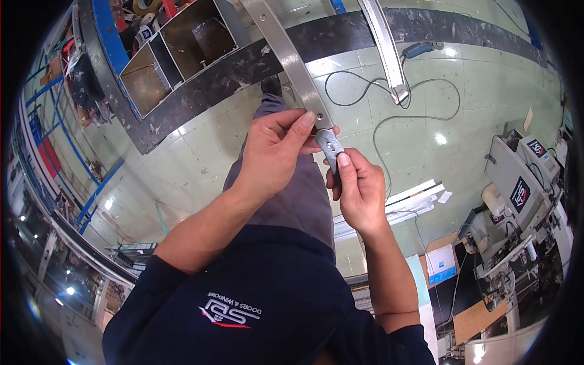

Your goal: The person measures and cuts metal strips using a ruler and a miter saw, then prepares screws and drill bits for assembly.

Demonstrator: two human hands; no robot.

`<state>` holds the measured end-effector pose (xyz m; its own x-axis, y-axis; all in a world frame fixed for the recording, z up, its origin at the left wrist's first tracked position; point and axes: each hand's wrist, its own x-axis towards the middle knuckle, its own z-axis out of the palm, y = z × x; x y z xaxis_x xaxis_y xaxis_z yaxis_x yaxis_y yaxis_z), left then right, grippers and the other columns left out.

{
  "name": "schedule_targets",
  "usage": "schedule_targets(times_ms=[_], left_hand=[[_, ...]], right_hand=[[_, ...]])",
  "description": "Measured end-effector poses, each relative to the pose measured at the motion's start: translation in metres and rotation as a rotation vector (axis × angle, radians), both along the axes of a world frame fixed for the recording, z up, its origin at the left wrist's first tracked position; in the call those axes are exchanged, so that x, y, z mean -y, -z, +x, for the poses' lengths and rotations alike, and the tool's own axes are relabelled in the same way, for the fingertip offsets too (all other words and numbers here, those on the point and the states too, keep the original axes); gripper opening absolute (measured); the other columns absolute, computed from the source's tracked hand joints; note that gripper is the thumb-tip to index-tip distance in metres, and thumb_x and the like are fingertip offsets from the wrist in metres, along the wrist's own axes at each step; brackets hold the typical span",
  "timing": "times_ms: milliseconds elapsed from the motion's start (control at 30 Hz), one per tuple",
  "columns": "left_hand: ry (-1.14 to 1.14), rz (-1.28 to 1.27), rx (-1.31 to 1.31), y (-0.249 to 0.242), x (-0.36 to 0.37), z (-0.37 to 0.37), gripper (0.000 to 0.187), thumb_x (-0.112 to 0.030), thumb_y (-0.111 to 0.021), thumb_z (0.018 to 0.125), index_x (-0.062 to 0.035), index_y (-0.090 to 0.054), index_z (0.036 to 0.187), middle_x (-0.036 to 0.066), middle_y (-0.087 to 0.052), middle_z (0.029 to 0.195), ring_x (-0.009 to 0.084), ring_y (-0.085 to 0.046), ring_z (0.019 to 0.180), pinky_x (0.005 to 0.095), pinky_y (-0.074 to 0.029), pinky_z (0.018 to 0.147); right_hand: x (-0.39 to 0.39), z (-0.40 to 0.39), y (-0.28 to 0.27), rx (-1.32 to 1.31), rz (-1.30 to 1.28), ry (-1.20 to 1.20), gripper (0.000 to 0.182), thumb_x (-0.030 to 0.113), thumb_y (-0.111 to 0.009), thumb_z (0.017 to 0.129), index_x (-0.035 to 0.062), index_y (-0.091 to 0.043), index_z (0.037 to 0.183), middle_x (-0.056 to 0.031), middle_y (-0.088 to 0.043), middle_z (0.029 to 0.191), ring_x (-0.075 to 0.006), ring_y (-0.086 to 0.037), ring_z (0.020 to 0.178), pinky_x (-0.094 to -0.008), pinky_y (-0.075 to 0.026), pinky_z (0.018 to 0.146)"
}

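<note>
A long flat metal bar (293, 66) reaches from the top of the head view down to the hands, with a hole near its lower end. My left hand (274, 143) pinches that end, thumb on top beside the hole. A small metal plate (329, 143) with holes meets the bar's end at a slight angle. My right hand (359, 182) holds the plate's lower part between thumb and fingers. The fingers under both parts are partly hidden.
A dark scuffed beam (201, 91) crosses beyond the hands, with an open metal box (194, 36) at upper left. A white profile (384, 52) juts over it. A cable (420, 115) lies on the floor, and machines (514, 176) stand at right.
</note>
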<state>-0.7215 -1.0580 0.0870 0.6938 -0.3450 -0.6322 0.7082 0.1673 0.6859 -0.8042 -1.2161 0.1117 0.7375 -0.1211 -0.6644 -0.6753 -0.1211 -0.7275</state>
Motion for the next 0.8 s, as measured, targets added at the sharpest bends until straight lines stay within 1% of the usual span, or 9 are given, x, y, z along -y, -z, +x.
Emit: schedule_targets(times_ms=[133, 233, 300, 400, 800], left_hand=[[0.019, 0.025, 0.004, 0.0007, -0.0009, -0.0009, 0.034, -0.026, -0.056, 0.11, 0.0039, -0.071, 0.115, 0.016, -0.077, 0.105, 0.0199, -0.076, 0.099, 0.0306, -0.064, 0.083], [0.02, 0.044, 0.003, -0.0011, -0.0009, 0.0013, 0.034, -0.025, -0.056, 0.11, 0.0048, -0.07, 0.117, 0.015, -0.077, 0.104, 0.0199, -0.076, 0.099, 0.0311, -0.063, 0.083], [0.032, 0.082, -0.01, 0.0001, -0.0031, -0.0005, 0.033, -0.024, -0.057, 0.109, 0.0053, -0.07, 0.118, 0.015, -0.077, 0.105, 0.02, -0.076, 0.099, 0.0315, -0.063, 0.084], [0.001, 0.007, -0.017, 0.0003, -0.0009, -0.0003, 0.033, -0.023, -0.057, 0.109, 0.0063, -0.07, 0.119, 0.016, -0.077, 0.106, 0.0204, -0.076, 0.099, 0.0323, -0.063, 0.085], [0.014, -0.007, -0.004, 0.0017, -0.0017, 0.0004, 0.033, -0.02, -0.054, 0.11, 0.0082, -0.068, 0.119, 0.018, -0.076, 0.107, 0.0221, -0.076, 0.099, 0.0344, -0.064, 0.088]], right_hand=[[0.0006, 0.0053, 0.0, -0.028, -0.018, 0.019, 0.027, 0.021, -0.063, 0.105, 0.0021, -0.064, 0.085, -0.0044, -0.061, 0.059, -0.0131, -0.056, 0.051, -0.0309, -0.045, 0.052], [-0.0001, 0.006, -0.0009, -0.013, -0.021, 0.011, 0.03, 0.022, -0.065, 0.104, 0.0023, -0.063, 0.082, -0.0034, -0.06, 0.057, -0.0115, -0.054, 0.05, -0.0302, -0.043, 0.052], [-0.0022, 0.0035, 0.0014, -0.011, -0.031, 0.012, 0.029, 0.022, -0.066, 0.104, 0.0026, -0.063, 0.082, -0.003, -0.059, 0.056, -0.0112, -0.053, 0.049, -0.0302, -0.043, 0.051], [-0.0046, 0.0027, 0.002, -0.019, -0.021, 0.044, 0.029, 0.021, -0.066, 0.103, 0.0028, -0.063, 0.081, -0.003, -0.059, 0.056, -0.0112, -0.053, 0.049, -0.0302, -0.042, 0.05], [-0.0056, 0.0039, 0.0001, -0.023, -0.024, 0.055, 0.029, 0.021, -0.065, 0.104, 0.002, -0.063, 0.082, -0.0019, -0.056, 0.055, -0.0098, -0.05, 0.049, -0.0293, -0.04, 0.05]])
